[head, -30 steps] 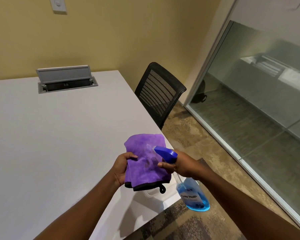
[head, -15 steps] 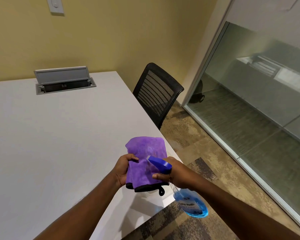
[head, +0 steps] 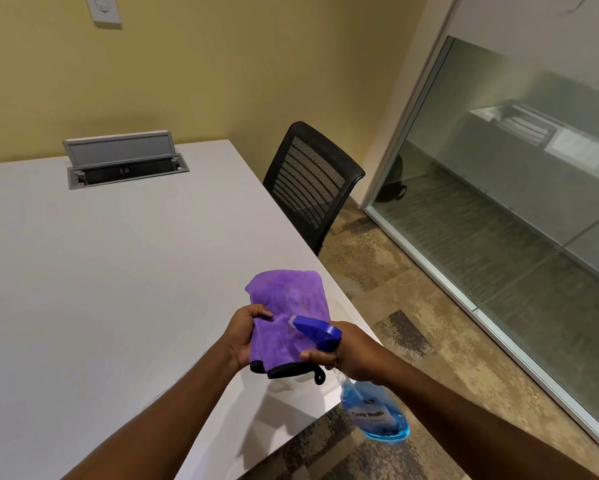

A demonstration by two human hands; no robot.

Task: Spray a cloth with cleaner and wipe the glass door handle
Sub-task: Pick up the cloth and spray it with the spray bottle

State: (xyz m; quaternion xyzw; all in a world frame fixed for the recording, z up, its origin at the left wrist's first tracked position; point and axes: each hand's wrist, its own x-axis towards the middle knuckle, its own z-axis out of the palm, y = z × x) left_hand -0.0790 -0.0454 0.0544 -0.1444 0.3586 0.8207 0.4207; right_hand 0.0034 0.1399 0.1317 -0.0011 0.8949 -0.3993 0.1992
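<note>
My left hand (head: 243, 336) grips a folded purple cloth (head: 286, 313) with black trim, held upright over the table's near right corner. My right hand (head: 351, 355) holds a spray bottle (head: 374, 414) of blue cleaner; its dark blue trigger head (head: 317, 329) points at the cloth from a few centimetres away, a finger on the trigger. A darker damp patch shows on the cloth. The glass door handle is not in view.
A white table (head: 100, 289) with an open grey cable box (head: 125, 162) fills the left. A black mesh chair (head: 312, 183) stands at its right side. A glass wall (head: 516, 209) in a white frame runs along the right above patterned carpet.
Both hands with cloth and bottle have stayed together, and the nozzle has come slightly nearer the cloth. My view has tilted a little.
</note>
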